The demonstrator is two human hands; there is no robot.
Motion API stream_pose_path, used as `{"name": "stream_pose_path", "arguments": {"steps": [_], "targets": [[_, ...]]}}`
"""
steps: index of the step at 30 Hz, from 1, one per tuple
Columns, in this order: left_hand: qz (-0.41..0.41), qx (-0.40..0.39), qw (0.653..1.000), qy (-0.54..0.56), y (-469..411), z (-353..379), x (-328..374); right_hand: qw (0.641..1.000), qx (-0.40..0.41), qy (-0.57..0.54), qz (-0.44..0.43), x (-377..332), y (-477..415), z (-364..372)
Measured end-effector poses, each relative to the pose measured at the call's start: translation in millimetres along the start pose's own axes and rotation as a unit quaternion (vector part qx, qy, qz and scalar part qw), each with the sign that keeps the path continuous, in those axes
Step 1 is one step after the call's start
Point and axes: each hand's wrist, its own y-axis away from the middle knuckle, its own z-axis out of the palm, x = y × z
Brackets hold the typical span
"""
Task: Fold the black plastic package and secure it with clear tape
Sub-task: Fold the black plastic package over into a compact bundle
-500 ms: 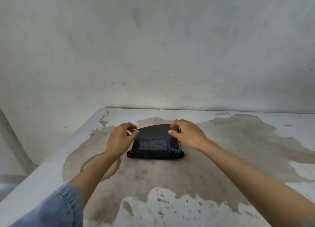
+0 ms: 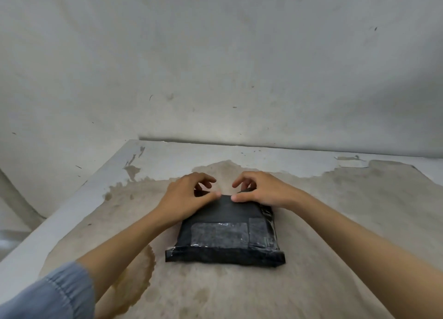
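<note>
A black plastic package (image 2: pixel 227 237) lies flat on the stained table (image 2: pixel 335 222), folded into a rectangular block. Shiny strips of clear tape (image 2: pixel 219 233) cover its top and near edge. My left hand (image 2: pixel 184 196) rests on the package's far left corner, thumb pressed on the far edge. My right hand (image 2: pixel 261 190) sits on the far right corner, thumb also on that edge. The two thumbs almost meet at the middle of the far edge, and the other fingers curl above it. The package's far side is hidden by my hands.
The table meets a bare grey wall (image 2: pixel 215 67) at the back. Its left edge (image 2: pixel 72 199) drops off beside my left arm. A brownish ring stain (image 2: pixel 141 282) marks the surface near my left forearm.
Both hands slid from the package's side corners toward the middle of its far edge. The view has shifted closer, so the package appears larger and lower.
</note>
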Motion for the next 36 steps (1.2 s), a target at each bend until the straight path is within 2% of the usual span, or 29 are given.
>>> {"name": "stream_pose_path", "arguments": {"steps": [7, 16, 18, 21, 23, 29, 33, 36], "targets": [[-0.006, -0.037, 0.999, -0.012, -8.7, -4.4, -3.4, 0.999, -0.008, -0.045, -0.007, 7.2, -8.8, -0.3], [0.004, -0.120, 0.993, -0.019, -9.9, -14.9, -6.7, 0.999, -0.011, 0.011, -0.028, 4.6, -5.0, 1.1], [0.000, -0.096, 0.994, -0.058, -9.5, -13.0, -8.1, 0.999, -0.005, 0.026, -0.031, 3.3, -5.4, 2.3], [-0.048, 0.007, 0.992, -0.113, -4.5, -14.8, -7.8, 0.999, -0.005, 0.039, -0.038, 2.4, -6.6, 4.8], [-0.093, 0.020, 0.990, -0.108, -0.5, -19.7, -5.6, 0.998, -0.006, 0.042, -0.039, 1.9, -6.8, 5.7], [-0.205, -0.044, 0.976, 0.067, 1.7, -29.1, 3.6, 0.999, -0.002, 0.038, -0.035, 0.9, -3.7, 6.9], [-0.242, 0.007, 0.946, 0.214, 2.3, -20.4, 7.0, 1.000, 0.008, 0.011, -0.027, 0.7, 1.4, 5.6], [-0.221, 0.044, 0.924, 0.308, 4.5, -15.5, 7.3, 0.999, 0.008, -0.032, -0.016, -1.3, 6.4, 2.1]]}}
